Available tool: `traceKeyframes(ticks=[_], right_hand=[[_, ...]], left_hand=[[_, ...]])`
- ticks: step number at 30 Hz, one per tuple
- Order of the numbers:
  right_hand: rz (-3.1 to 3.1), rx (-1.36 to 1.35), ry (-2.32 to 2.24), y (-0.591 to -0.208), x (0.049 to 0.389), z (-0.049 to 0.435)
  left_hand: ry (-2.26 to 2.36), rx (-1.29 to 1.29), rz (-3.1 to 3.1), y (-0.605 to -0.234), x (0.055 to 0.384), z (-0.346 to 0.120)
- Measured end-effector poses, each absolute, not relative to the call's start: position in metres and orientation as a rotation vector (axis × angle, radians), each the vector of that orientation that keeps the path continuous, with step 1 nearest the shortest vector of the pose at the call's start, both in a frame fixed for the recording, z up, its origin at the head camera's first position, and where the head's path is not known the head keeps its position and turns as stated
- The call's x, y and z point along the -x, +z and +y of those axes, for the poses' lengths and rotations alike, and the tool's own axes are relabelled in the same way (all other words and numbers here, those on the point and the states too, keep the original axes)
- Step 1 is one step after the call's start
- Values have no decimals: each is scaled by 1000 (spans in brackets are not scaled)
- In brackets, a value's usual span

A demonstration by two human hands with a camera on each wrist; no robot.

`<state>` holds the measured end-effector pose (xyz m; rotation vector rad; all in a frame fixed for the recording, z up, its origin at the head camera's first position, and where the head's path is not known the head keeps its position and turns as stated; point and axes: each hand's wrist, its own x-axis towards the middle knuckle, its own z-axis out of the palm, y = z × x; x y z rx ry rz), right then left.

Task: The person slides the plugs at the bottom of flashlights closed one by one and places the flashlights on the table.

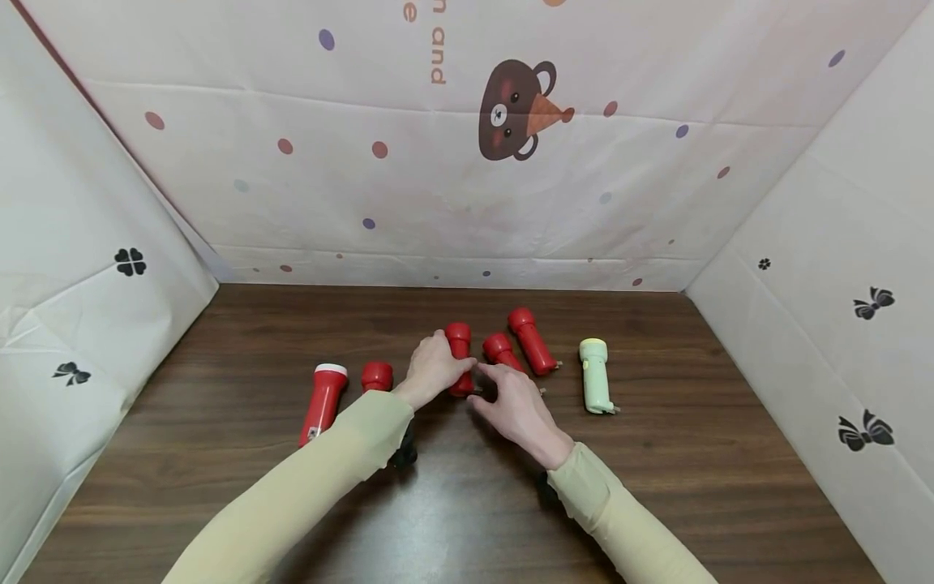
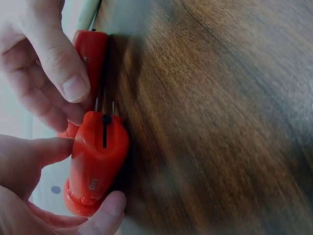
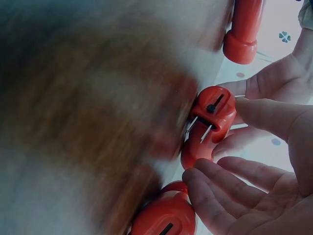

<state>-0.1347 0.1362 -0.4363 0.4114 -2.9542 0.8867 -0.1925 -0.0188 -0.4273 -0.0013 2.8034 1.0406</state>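
Note:
A red flashlight (image 1: 459, 338) with two metal prongs at its tail (image 2: 100, 152) lies in the middle of the row. My left hand (image 1: 430, 370) grips it, thumb on one side and fingers on the other. Close by its prong end is my right hand (image 1: 516, 403), thumb and fingers spread apart, nothing held between them. In the right wrist view, the right fingertips hover beside the gripped flashlight (image 3: 214, 110); contact is hard to judge. Another red flashlight (image 1: 501, 349) lies just beyond the right hand, which hides part of it.
On the brown table (image 1: 679, 487) lie a red flashlight (image 1: 536, 349) at the back and a mint-green one (image 1: 596, 381) to the right. A white-rimmed red flashlight (image 1: 321, 410) and a red-headed one (image 1: 376, 375), partly behind the left arm, lie left. Patterned sheets (image 1: 438, 195) wall the table.

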Motion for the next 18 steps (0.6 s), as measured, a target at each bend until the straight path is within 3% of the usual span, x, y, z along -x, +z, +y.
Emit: traceKeyframes(ticks=[18], right_hand=[[-2955,-400,937,-436,138,131]], left_hand=[[1134,84,2703,-428,196,-21]])
